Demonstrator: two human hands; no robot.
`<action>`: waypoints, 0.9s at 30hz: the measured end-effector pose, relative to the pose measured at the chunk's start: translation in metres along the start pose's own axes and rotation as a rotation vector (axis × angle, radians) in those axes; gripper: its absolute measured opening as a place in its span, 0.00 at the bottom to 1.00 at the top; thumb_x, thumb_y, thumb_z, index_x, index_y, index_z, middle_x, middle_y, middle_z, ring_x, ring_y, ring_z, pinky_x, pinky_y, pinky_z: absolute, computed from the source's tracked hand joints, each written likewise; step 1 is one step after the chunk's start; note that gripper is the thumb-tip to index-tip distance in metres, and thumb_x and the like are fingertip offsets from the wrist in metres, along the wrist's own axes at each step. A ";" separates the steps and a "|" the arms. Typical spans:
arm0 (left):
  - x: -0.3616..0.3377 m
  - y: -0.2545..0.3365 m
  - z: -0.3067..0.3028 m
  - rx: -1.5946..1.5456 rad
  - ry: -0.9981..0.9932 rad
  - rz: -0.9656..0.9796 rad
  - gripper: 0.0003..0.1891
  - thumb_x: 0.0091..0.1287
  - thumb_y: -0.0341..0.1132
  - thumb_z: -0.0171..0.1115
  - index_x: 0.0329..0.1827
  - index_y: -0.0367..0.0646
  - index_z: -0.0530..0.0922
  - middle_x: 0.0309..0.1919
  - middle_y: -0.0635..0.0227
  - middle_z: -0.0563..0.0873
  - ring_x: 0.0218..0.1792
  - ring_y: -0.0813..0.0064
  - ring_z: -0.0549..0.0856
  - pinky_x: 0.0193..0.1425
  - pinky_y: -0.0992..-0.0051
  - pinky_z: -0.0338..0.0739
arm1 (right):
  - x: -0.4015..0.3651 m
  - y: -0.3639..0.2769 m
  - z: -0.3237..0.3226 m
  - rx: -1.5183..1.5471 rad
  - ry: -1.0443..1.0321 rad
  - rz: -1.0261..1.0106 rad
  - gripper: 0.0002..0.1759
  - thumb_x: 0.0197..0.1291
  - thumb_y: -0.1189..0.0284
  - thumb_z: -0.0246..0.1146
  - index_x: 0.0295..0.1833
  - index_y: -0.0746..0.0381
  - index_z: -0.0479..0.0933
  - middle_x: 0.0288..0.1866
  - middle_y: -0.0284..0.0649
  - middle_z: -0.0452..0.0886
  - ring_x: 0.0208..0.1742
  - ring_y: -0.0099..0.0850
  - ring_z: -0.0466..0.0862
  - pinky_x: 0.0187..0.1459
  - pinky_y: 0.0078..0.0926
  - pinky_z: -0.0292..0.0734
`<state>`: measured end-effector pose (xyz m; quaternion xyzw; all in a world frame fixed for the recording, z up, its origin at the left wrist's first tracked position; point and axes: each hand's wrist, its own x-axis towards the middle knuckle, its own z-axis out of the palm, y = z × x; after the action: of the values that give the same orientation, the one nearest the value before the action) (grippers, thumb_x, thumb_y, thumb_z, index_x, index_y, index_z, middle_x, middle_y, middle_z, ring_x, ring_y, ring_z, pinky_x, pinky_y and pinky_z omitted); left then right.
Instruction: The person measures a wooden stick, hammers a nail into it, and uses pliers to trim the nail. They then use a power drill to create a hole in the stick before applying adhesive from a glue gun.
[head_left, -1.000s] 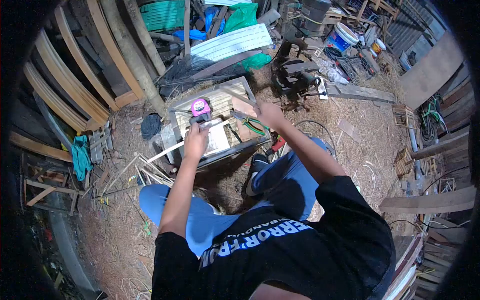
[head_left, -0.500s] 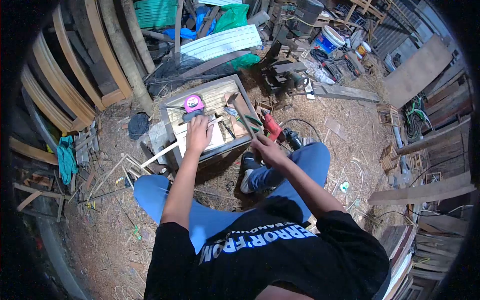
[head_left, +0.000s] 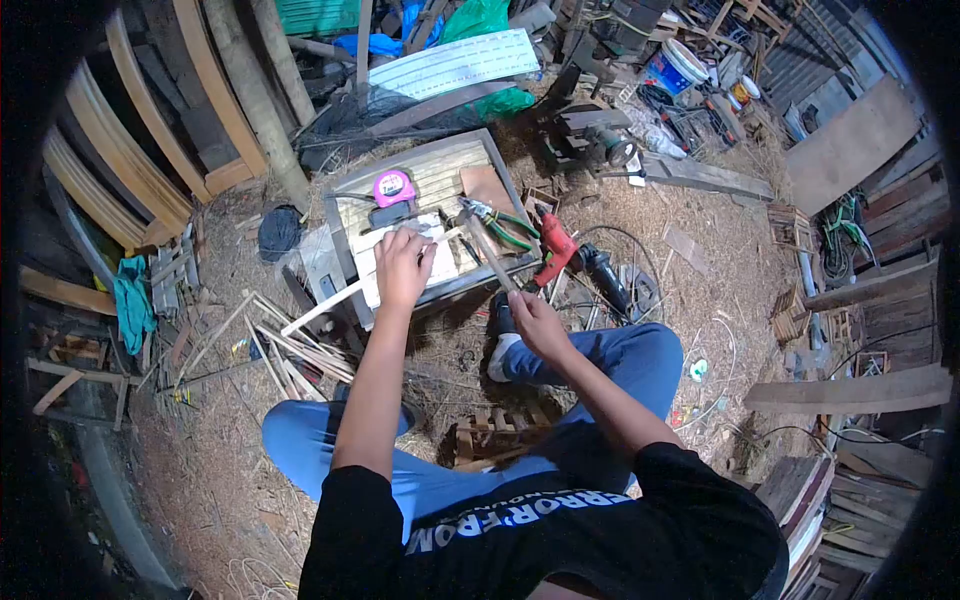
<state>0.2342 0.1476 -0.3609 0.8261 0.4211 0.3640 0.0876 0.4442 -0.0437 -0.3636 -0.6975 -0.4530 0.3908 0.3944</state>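
Hammer gripped over a small workbench, centre of frame.

The right hand is closed around the handle of a hammer, whose head lies over the workbench. The left hand presses on a pale slat; whether its fingers clasp the slat cannot be told. A pink tape measure sits just above.

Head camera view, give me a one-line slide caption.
Left hand rests on a thin wooden strip across a low wooden stand while the right hand grips a hammer.
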 end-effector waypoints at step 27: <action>0.003 -0.005 0.005 0.034 0.009 0.020 0.06 0.65 0.39 0.74 0.37 0.48 0.89 0.39 0.67 0.83 0.50 0.60 0.81 0.58 0.57 0.70 | -0.002 -0.039 -0.015 -0.164 0.111 -0.019 0.29 0.84 0.51 0.52 0.46 0.69 0.78 0.36 0.65 0.83 0.42 0.65 0.85 0.44 0.56 0.77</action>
<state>0.2355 0.1536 -0.3649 0.8301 0.4192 0.3614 0.0680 0.4443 -0.0378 -0.3218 -0.7437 -0.4675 0.3093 0.3643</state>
